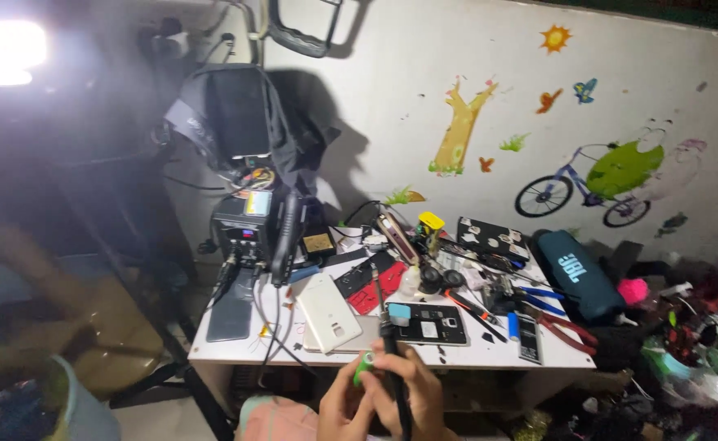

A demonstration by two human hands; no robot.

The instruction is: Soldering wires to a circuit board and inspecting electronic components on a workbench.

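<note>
At the bottom centre, in front of the small white table (236, 347), both my hands are raised together. My left hand (344, 404) pinches a small green object (364, 364) between its fingers. My right hand (416, 392) grips a black soldering iron (386, 327) whose tip points up over the table; its cord runs down past my wrist. Just beyond my hands lies an opened phone (428, 323) with its back off, and a white phone (328, 312) lies face down to its left.
A soldering station (245, 229) stands at the table's back left under a black bag (236, 114). Red and black phone covers (373, 287), pliers (567, 331), a battery (528, 337), a cylindrical speaker (575, 276) and loose tools crowd the table. Clutter fills the right; a bright lamp (4, 51) glares top left.
</note>
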